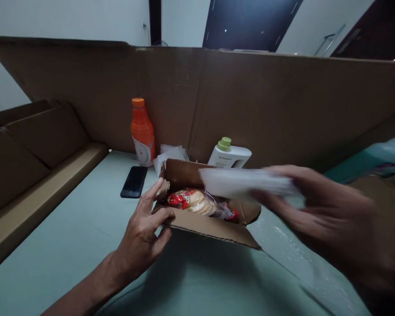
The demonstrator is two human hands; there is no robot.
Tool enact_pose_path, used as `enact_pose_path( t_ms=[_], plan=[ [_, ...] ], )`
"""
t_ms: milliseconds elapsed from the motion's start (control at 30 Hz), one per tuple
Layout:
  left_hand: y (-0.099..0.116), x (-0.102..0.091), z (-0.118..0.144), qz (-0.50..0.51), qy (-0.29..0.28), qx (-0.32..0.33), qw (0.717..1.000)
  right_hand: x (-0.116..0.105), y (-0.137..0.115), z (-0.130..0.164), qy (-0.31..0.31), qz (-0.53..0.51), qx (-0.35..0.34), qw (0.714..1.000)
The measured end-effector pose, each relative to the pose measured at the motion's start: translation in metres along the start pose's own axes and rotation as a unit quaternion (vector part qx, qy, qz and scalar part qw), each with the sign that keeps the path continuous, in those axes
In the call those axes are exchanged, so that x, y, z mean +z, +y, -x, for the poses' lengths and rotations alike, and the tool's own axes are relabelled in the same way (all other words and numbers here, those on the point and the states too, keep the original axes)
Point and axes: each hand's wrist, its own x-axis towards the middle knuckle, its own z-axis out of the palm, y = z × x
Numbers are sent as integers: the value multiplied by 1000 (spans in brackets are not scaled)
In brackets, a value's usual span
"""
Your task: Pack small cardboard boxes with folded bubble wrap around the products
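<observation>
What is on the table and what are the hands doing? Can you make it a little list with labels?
Left hand: rests on the near left corner of the small cardboard box
Right hand: blurred, holds a white packet over the box
In the box: snack pack with red wrapper
Behind the box: orange bottle, white bottle with green cap
Left of the box: black phone, lying flat
Around the table: tall cardboard wall

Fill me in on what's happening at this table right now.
A person's left hand steadies the near-left corner of a small open cardboard box that holds a packet of biscuits. The right hand, blurred, holds a white packet over the box. An orange bottle, a black phone and a white bottle stand behind.
</observation>
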Motion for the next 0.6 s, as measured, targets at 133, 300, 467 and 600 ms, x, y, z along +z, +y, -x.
enact_pose_path(
  t_ms=[133,300,467,600],
  plan=[
    [-3,3,0,11,10,-2,1000,77,-11,-57,-200,65,-217,953],
    [-3,4,3,17,14,-18,1000,147,-16,-76,-388,44,-301,870],
    [-4,6,-2,25,16,-23,999,160,-11,-74,-458,-50,-194,866],
    [-6,1,3,36,43,-43,998,115,-12,-76,-426,-28,-168,889]
  ],
)
